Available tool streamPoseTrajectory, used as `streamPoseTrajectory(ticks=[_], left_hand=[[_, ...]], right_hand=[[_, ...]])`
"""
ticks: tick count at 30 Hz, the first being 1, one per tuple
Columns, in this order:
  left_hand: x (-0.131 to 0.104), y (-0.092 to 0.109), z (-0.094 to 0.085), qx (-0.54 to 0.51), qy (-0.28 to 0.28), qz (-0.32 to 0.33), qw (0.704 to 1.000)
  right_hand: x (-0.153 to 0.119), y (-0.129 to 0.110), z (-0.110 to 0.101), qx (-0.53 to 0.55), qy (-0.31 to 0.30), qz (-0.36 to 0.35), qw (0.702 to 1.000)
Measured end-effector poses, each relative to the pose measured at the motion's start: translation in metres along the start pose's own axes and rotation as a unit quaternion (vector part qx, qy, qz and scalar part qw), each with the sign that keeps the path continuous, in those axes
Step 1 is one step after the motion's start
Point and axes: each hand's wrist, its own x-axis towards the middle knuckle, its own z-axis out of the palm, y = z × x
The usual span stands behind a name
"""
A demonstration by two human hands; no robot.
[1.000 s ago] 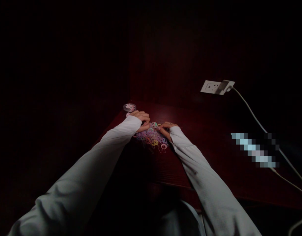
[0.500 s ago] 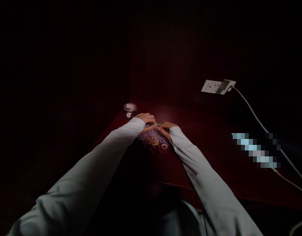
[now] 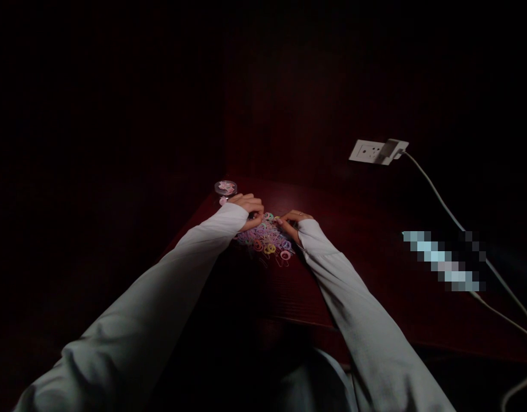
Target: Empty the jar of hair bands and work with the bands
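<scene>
A loose pile of small coloured hair ties (image 3: 263,236), mostly purple with pink, orange, yellow and green rings among them, lies on the dark red table. My left hand (image 3: 248,209) is over the pile's left back side, its fingers curled in together; whatever may be between them is hidden. At the right back edge of the pile, my right hand (image 3: 293,220) has thumb and forefinger pinched beside a yellow ring. Too little shows to tell what that pinch holds. Behind my left hand stands a clear round jar (image 3: 225,187) with pink decoration, partly covered by the hand.
The dark red table (image 3: 284,292) has its front edge close to my body. A wall socket (image 3: 366,151) with a charger (image 3: 395,150) is at the right. Its white cable (image 3: 437,191) runs down past a blurred-out flat object (image 3: 441,260). The surroundings are very dark.
My hands were together over the pile and are now apart. The left one has moved left, while the right has stayed nearly in place. More of the pile's back shows between them.
</scene>
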Motion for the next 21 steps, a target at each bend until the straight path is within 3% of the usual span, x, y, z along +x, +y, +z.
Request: streamPoseTrajectory(ticks=[4, 9, 21], left_hand=[[0.001, 0.002, 0.004, -0.003, -0.020, 0.011, 1.000], [0.003, 0.009, 0.007, -0.012, 0.004, 0.002, 1.000], [0.004, 0.005, 0.009, -0.008, 0.003, 0.019, 1.000]], right_hand=[[0.002, 0.006, 0.004, -0.012, 0.025, 0.001, 1.000], [0.006, 0.014, 0.010, -0.005, 0.019, -0.012, 1.000], [0.002, -0.002, 0.001, -0.005, 0.023, -0.005, 1.000]])
